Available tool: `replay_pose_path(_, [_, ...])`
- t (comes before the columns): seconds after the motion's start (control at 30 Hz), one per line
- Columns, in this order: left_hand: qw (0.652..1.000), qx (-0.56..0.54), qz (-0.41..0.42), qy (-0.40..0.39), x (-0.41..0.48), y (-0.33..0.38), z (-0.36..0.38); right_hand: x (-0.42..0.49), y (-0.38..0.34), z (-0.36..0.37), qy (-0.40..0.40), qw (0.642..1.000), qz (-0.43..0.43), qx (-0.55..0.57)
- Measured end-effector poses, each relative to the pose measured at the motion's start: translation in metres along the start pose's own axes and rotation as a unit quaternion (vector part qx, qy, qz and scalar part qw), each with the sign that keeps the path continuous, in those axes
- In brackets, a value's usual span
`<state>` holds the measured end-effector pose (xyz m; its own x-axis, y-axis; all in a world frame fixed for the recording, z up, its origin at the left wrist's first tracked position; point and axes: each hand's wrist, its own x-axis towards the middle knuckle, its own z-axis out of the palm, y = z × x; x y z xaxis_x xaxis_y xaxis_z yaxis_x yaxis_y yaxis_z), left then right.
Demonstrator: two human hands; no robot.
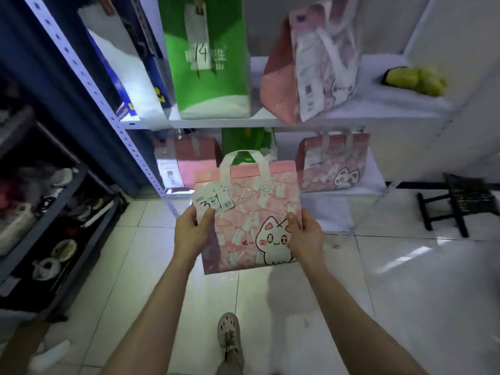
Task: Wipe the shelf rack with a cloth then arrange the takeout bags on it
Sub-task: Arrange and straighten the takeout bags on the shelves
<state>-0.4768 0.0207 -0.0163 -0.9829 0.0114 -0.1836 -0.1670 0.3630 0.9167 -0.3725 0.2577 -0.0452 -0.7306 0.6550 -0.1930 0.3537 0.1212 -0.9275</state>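
I hold a pink takeout bag (243, 223) with a white cat print and a receipt marked 34 in front of the white shelf rack (378, 112). My left hand (190, 230) grips its left edge and my right hand (304, 234) grips its right edge. On the upper shelf stand a green bag (216, 77) marked 14, a blue and white bag (127, 77) and a pink bag (311, 66). A yellow-green cloth (416, 81) lies at that shelf's right end. The lower shelf carries a pink bag (332, 163) with a cat, another pink bag (186, 161) and a green bag (247, 143) behind the one I hold.
A dark rack (54, 201) with shoes and clutter stands at the left. A small black stool (457, 204) sits on the tiled floor at the right. My foot in a light clog (228, 334) is on the tiles below.
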Motion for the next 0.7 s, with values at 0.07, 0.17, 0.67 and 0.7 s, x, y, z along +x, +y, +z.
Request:
replay_pose_path(0.07, [0.999,-0.024,0.024,0.01,-0.004,0.033,0.004,0.001,-0.022,-0.016,0.017,1.0,-0.006,0.022])
replay_pose_path(0.17, [0.996,-0.049,0.061,0.03,-0.004,0.072,0.009,0.009,-0.056,-0.034,0.028,0.997,-0.047,0.052])
replay_pose_path(0.67, [0.976,-0.118,0.163,0.079,0.097,0.148,-0.02,0.192,-0.273,-0.073,0.154,0.924,-0.327,-0.12])
replay_pose_path(0.7, [0.976,-0.125,0.165,0.072,0.103,0.15,-0.02,0.207,-0.283,-0.075,0.153,0.91,-0.349,-0.161])
